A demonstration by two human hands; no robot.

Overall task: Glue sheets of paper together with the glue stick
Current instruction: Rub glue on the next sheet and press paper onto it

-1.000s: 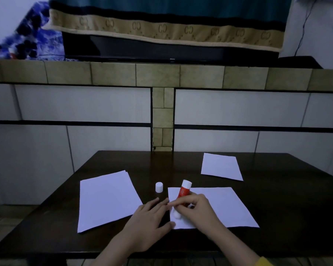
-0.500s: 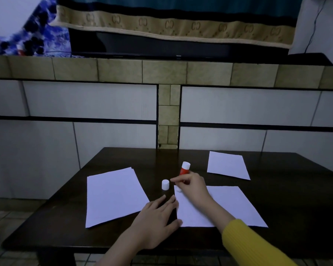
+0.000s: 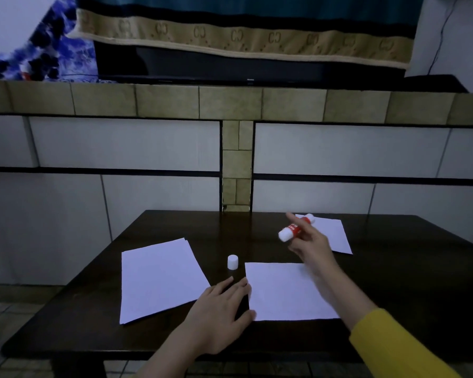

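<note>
My right hand (image 3: 310, 245) holds a red and white glue stick (image 3: 294, 229) lifted above the dark table (image 3: 407, 282), its white end pointing left. Below it lies a white sheet (image 3: 281, 291) in the middle. My left hand (image 3: 220, 309) rests flat, fingers spread, on the table at this sheet's left edge, thumb touching the paper. The white cap (image 3: 232, 262) stands upright between this sheet and a stack of white sheets (image 3: 159, 276) at the left. A smaller white sheet (image 3: 336, 236) lies at the back right, partly hidden by my right hand.
The table's far edge meets a tiled white and tan wall (image 3: 235, 165). Above the ledge hangs a teal and gold cloth (image 3: 243, 36) over a dark screen. The floor (image 3: 17, 315) shows at the left of the table.
My right hand lifted the glue stick off the middle sheet's top left corner and carried it up and to the right. My left hand stayed flat at the sheet's left edge.
</note>
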